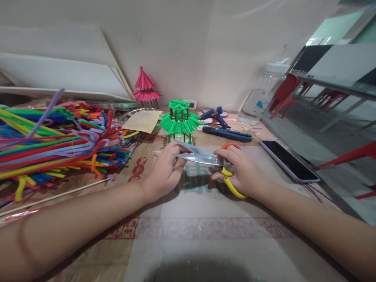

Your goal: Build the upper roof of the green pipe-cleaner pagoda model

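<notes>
While the right hand [242,168] grips the yellow and orange-red handles of the scissors [202,158], with fingers through the loops, the parted blades point left, on the near side of the green tower [179,122]. Also on the tower's near side, the left hand [163,172] is half closed by the blade tips, thumb drawn toward the fingers; whether it pinches anything I cannot tell. Just right of the tower lie a blue glue gun [217,116] and a dark blue tool [227,134]; farther right are a phone [289,160] and a clear bottle [255,103]. Left of the tower rests a pale yellow sheet [142,120], then heaped coloured pipe cleaners [64,143], while a pink tower [144,84] stands behind and to its left.
</notes>
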`<state>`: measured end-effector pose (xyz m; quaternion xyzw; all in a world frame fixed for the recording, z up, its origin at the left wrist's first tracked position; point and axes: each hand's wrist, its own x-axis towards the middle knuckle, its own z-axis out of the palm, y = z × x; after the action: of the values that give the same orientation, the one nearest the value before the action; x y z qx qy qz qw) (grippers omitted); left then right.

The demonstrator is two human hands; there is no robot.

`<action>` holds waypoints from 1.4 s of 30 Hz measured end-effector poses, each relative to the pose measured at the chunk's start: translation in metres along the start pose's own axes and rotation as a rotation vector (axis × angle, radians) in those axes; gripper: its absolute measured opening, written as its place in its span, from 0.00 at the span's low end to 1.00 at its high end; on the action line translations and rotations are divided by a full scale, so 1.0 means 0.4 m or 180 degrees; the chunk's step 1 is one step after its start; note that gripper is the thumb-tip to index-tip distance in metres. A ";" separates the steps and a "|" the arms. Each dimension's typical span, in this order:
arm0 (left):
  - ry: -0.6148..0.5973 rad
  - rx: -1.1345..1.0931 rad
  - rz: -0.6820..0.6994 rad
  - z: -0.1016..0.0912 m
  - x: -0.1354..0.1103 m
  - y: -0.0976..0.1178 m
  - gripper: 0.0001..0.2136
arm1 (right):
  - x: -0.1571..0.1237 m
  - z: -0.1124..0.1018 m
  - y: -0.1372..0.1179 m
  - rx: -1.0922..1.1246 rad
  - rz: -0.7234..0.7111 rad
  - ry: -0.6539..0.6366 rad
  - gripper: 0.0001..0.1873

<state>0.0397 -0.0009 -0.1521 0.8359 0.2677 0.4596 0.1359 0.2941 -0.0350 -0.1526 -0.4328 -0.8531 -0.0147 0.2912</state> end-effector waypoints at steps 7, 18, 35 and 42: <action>-0.0045 0.0052 -0.0072 0.004 -0.001 -0.005 0.07 | 0.002 -0.009 -0.007 -0.0018 0.0073 -0.0165 0.25; 0.0026 -0.0062 -0.0309 -0.001 0.014 0.027 0.08 | -0.003 0.012 0.024 0.0243 0.0955 0.0207 0.29; -0.0803 0.0684 0.0266 0.007 0.011 -0.004 0.09 | 0.021 0.017 0.119 0.0379 0.1876 0.0407 0.20; -0.0804 0.0335 0.0339 0.016 0.012 -0.028 0.12 | 0.047 0.027 0.141 -0.0059 0.1616 -0.0411 0.25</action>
<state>0.0436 0.0111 -0.1577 0.9060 0.2274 0.3427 0.1000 0.3224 0.0168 -0.1649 -0.6357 -0.7338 0.0786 0.2265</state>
